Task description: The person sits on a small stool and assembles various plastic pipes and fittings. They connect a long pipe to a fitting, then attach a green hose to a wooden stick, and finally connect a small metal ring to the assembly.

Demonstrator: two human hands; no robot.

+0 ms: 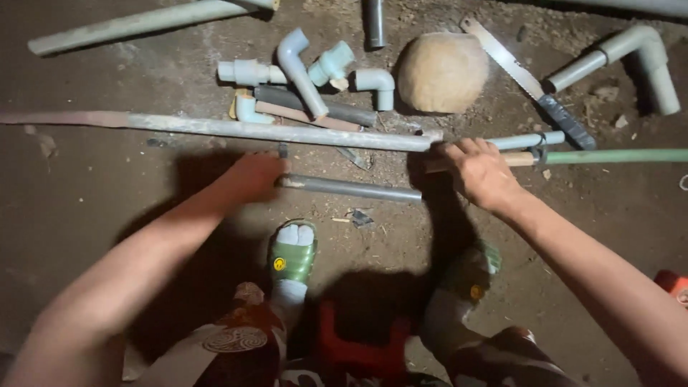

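Observation:
My left hand (251, 178) reaches down to the left end of a short grey pipe (351, 188) lying on the dirt floor; its fingers curl at the pipe's end, and whether they grip it is blurred. My right hand (481, 172) is closed around a wooden handle with a green shaft (616, 155) that runs off to the right. Just beyond both hands a long grey pipe (287, 132) lies across the floor.
Several pale plastic pipe fittings (308, 75) lie in a cluster behind the long pipe. A round tan stone (442, 72), a hand saw (527, 79) and a bent pipe (638, 54) sit at the back right. My feet in green sandals (292, 254) stand near a red stool (362, 344).

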